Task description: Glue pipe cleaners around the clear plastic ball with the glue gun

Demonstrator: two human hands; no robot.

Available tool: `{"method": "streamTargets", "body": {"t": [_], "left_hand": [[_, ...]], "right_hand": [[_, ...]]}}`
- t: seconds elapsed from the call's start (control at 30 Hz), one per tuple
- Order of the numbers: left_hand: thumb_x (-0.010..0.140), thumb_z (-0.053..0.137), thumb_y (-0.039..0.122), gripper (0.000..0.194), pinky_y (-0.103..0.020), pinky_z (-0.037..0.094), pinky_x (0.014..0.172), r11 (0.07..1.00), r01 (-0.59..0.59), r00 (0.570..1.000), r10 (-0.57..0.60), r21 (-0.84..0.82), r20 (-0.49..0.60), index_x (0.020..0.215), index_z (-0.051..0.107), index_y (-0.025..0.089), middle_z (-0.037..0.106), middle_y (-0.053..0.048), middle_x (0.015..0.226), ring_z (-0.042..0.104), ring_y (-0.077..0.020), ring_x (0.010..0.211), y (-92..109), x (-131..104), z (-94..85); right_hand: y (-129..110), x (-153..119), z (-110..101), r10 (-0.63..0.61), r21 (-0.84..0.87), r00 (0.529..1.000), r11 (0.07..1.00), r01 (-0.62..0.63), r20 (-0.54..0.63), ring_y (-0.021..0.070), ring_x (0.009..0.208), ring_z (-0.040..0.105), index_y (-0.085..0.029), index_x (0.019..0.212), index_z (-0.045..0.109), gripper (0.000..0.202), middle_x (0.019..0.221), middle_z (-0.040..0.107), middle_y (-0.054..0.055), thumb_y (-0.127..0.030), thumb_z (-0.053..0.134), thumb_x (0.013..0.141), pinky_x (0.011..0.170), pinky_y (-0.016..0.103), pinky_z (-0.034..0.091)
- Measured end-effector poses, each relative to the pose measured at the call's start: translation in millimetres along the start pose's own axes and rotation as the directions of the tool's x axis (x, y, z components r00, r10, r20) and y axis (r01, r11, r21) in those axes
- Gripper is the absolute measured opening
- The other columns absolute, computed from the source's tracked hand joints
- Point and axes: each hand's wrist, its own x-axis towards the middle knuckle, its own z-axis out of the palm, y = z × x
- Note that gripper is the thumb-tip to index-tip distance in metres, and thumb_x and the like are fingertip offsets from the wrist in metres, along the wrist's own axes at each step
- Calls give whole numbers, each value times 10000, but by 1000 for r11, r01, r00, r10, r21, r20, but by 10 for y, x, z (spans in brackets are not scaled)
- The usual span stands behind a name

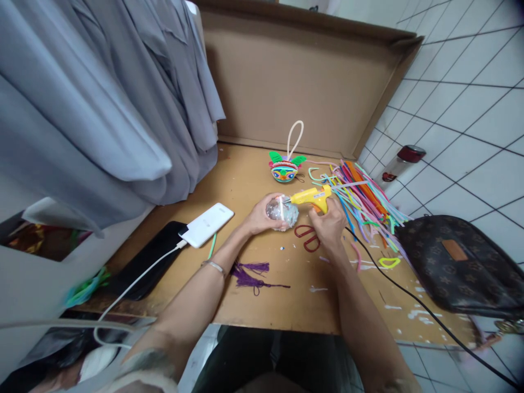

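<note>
Left hand (pixel 264 214) grasps a clear rounded plastic ball with a whitish band (pixel 282 213), fingers around its left side; ball sits mid-worktop (pixel 249 180). Right hand (pixel 331 219) is clenched on the grip of a yellow glue gun (pixel 310 196), nozzle at the ball's top.

Containers: clear cylindrical bottle with dark red cap (pixel 403 161) by the tiled wall, something dark red low inside, can't tell what. Brown monogrammed bag (pixel 470 267) at the right edge, contents hidden.

Far edge: multicoloured animal-head ornament with white loop (pixel 284 170). Far right corner area: loose pile of coloured fuzzy stems (pixel 362 196). Red-handled scissors (pixel 308 238) just below the glue gun. Purple tassels (pixel 250 274) towards near edge. Left side: white flat device (pixel 209 225), cable plugged in, overlapping a black slab (pixel 151 265).
</note>
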Motion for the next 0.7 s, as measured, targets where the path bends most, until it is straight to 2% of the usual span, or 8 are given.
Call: {"method": "streamTargets", "body": {"t": [0.23,0.47,0.7], "left_hand": [[516,892,336,885,-405,479,1039,1000,-4,1000,4,-15,7,1305,531,159,631,-125,1308,633,-293,1161,-4,0,4],[508,895,343,899,-445,478,1044,999,25,1000,-25,-23,-1,1312,535,165,626,-135,1314,633,-315,1160,7,-9,13],[504,900,342,903,-459,468,1063,1000,23,1000,-23,-19,-5,1307,534,149,618,-153,1330,619,-330,1189,18,-7,15]], "right_hand": [[-3,5,20,42,5,999,999,-42,25,216,785,553,-209,875,594,202,866,636,59,-361,544,752,693,310,401],[16,5,55,62,-23,998,998,-62,-7,225,770,565,-198,869,619,215,839,658,67,-376,548,772,674,314,397],[-3,11,30,77,-30,996,997,-76,49,227,779,566,-186,899,630,226,876,668,77,-358,553,776,672,315,385]]}}
